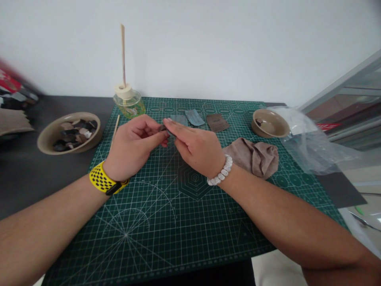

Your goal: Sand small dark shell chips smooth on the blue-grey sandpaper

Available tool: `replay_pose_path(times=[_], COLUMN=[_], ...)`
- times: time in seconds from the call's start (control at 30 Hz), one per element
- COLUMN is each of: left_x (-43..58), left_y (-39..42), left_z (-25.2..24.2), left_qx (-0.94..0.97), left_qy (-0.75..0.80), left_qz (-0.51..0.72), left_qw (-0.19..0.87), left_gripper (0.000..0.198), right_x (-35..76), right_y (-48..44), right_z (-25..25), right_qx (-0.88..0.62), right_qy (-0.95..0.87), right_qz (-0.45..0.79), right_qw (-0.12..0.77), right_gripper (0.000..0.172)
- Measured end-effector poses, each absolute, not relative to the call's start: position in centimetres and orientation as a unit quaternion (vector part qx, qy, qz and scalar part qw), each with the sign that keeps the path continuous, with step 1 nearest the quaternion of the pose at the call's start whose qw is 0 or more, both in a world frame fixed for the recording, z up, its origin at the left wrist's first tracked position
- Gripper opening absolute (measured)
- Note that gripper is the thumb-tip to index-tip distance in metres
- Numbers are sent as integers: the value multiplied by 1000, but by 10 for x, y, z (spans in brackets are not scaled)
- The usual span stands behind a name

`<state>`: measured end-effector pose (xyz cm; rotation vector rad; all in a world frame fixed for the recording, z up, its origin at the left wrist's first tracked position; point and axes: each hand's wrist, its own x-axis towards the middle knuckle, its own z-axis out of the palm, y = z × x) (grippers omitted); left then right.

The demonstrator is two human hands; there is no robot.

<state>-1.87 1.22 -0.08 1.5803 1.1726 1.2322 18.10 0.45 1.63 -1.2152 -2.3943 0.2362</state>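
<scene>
Above the green cutting mat (143, 246), my left hand (132, 145) pinches a small dark piece (162, 128) between thumb and fingers. My right hand (199, 149) meets it from the right, its fingers closed together on a thin dark edge (170, 133) against the piece; what that edge belongs to is mostly hidden. Behind the hands lie a blue-grey square (194, 117), a paler one (179, 120) partly covered by my right fingers, and a brown square (217, 122). A crumpled brown cloth (256, 157) rests beyond my right wrist.
At the left stands a bowl (44, 142) of dark and brown pieces. A glass bottle (131, 105) with sticks is at the back left, a thin stick (116, 128) near it. A second bowl (272, 134) holds a small piece at the right, beside clear plastic (315, 149).
</scene>
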Motion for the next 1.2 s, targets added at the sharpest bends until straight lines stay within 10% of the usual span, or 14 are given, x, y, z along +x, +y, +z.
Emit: replay_pose_path(times=[1.2], left_x=[-23], left_y=[18], left_z=[-3], left_qx=[631], left_qy=[480], left_qz=[452], left_qw=[409], left_gripper=[18], right_x=[181], right_y=[3], right_z=[15], right_qx=[-427], right_qy=[-869], right_qz=[95], right_qw=[232], right_gripper=[61])
